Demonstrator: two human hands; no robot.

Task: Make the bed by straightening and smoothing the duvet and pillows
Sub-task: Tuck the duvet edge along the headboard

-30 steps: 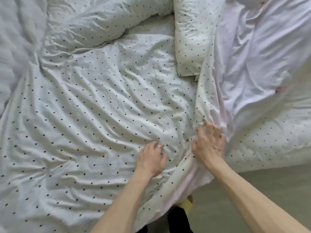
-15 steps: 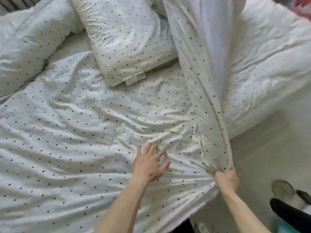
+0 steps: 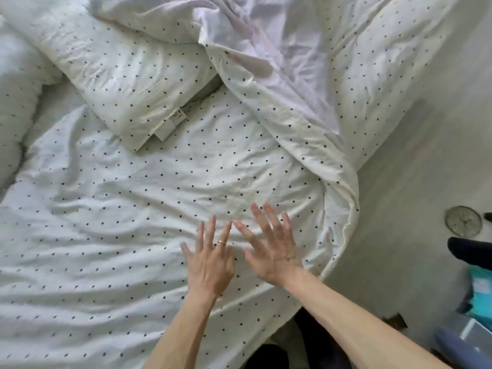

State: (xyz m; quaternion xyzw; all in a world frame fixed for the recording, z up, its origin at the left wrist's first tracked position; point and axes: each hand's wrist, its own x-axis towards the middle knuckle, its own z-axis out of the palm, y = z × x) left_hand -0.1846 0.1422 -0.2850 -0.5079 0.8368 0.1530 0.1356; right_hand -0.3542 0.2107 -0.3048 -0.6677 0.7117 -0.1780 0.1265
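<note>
Step in hand: smoothing. Left hand (image 3: 210, 265) and right hand (image 3: 274, 251) lie flat, fingers (image 3: 269, 217) spread wide, holding nothing, on the white black-dotted cotton duvet (image 3: 133, 222) near the bed's right edge. Next, judged: flatten the folded-back flap (image 3: 306, 129) beside the matching dotted pillow (image 3: 127, 75).

Our right hand (image 3: 274, 249) is blurred, so we cannot tell whether it touches the duvet (image 3: 133, 235). Right of it, a teal thing (image 3: 480, 291) is cut by the edge. Beyond our fingers, the pillow (image 3: 119, 75) runs off the top.
</note>
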